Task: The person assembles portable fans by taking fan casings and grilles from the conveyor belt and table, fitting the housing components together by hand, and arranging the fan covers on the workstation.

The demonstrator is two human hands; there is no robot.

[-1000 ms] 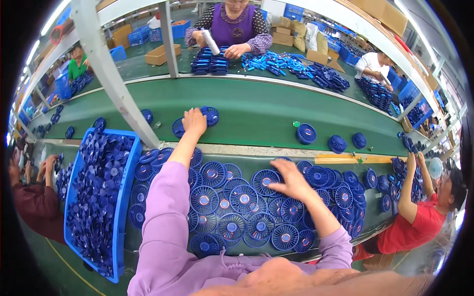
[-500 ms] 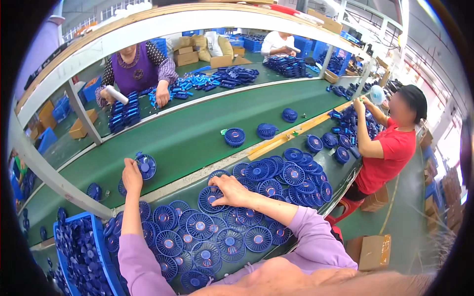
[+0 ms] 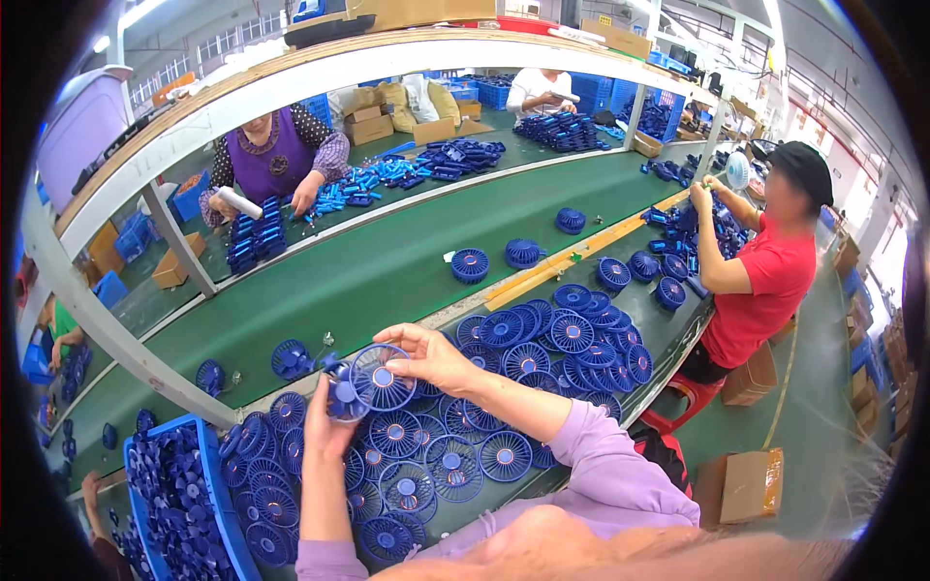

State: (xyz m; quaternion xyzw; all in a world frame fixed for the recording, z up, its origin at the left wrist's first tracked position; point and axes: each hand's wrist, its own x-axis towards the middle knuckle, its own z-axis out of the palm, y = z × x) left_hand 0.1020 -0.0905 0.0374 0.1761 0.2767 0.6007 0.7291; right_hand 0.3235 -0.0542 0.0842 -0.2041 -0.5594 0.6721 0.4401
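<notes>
My left hand (image 3: 327,426) is closed around a dark blue fan body (image 3: 343,395), held up at the near edge of the green belt. Beside it, my right hand (image 3: 431,360) pinches a round blue fan grille (image 3: 382,380) by its rim. The grille is tilted and overlaps the fan body's right side; whether they touch I cannot tell. Below both hands, loose grilles (image 3: 453,467) cover the bench in front of me. A further heap of grilles (image 3: 572,332) lies to the right of my right forearm.
Fan units (image 3: 291,359) stand spaced along the green conveyor belt (image 3: 387,281). A blue crate (image 3: 208,465) of blue blades stands at left, near a white post (image 3: 126,339). Co-workers sit across the belt and at right, one in a red shirt (image 3: 770,290). Cardboard boxes (image 3: 751,487) sit on the floor.
My left hand has come back from the belt toward me with the fan body. My right hand has lifted a grille off the bench and brought it left to the fan body.
</notes>
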